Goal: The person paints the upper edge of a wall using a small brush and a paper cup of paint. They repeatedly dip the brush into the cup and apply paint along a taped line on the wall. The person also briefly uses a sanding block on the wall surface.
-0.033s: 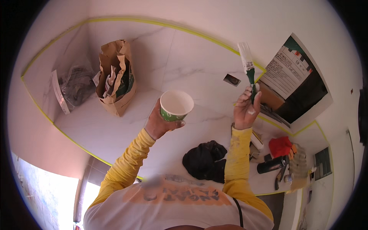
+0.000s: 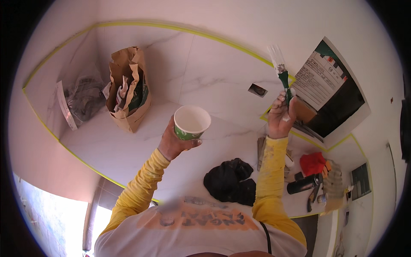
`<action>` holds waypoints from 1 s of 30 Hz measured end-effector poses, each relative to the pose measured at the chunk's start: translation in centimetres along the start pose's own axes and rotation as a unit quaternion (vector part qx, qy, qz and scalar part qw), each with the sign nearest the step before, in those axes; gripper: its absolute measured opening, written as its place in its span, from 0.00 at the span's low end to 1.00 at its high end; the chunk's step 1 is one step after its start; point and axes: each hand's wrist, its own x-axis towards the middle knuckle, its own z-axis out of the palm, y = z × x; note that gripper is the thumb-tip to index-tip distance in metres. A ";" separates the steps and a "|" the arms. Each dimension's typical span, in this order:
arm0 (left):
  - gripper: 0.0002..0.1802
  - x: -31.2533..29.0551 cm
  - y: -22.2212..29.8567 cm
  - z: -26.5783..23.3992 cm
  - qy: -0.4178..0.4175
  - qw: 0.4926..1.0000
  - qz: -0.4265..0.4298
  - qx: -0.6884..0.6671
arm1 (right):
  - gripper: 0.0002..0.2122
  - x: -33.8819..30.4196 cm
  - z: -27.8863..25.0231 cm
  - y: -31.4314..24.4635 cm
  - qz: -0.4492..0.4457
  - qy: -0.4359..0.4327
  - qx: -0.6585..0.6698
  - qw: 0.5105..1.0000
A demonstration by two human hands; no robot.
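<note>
My left hand (image 2: pixel 172 140) is wrapped round a green and white paper cup (image 2: pixel 187 134), held tilted so its pale inside shows; what lies at its bottom I cannot make out. A paintbrush (image 2: pixel 282 77) with a dark green handle and white-coated bristles stands bristles up in my right hand (image 2: pixel 281 118). My fingers close on the handle's lower part. The bristles are up by the pale wall (image 2: pixel 231 21), above the yellow-green masking tape (image 2: pixel 209 34); whether they touch it I cannot tell. White smears mark my right hand.
A marbled counter (image 2: pixel 107 147) bears a brown paper bag (image 2: pixel 128 90), a clear plastic bag (image 2: pixel 85 100), a black cloth (image 2: pixel 229 180), a black cylinder (image 2: pixel 304 184) and a red cloth (image 2: pixel 311 163). A wall recess (image 2: pixel 342 103) holding a written sheet (image 2: pixel 317 79) is at the right.
My right hand has shifted a little to the right and up with the paintbrush. The left hand and cup have moved slightly left and toward me.
</note>
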 end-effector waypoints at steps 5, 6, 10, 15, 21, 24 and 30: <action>0.49 -5.4 -3.2 -3.0 0.042 0.983 -0.152 -0.090 | 0.15 10.7 -1.9 -4.3 -0.093 0.024 -0.435 0.895; 0.49 -6.2 -3.7 -3.5 0.050 0.980 -0.166 -0.097 | 0.16 12.0 -2.3 -4.3 -0.089 0.028 -0.495 0.864; 0.49 -7.8 -5.6 -4.9 0.086 0.978 -0.171 -0.085 | 0.17 15.0 -4.7 -1.8 -0.029 -0.001 -0.585 0.811; 0.49 -8.9 -6.8 -6.7 0.126 0.977 -0.169 -0.011 | 0.13 17.4 -9.2 -1.4 -0.021 -0.032 -0.651 0.758; 0.47 -11.9 -7.1 -9.7 0.181 0.965 -0.190 -0.005 | 0.14 17.2 -13.3 -8.7 -0.126 0.200 -0.750 0.618; 0.47 -12.4 -6.8 -10.4 0.193 0.959 -0.207 -0.028 | 0.14 17.3 -12.8 -6.2 -0.277 0.145 -0.822 0.476; 0.45 -9.4 -5.7 -9.7 0.147 0.977 -0.154 -0.023 | 0.14 21.5 -5.6 7.6 -0.161 -0.021 -0.790 0.591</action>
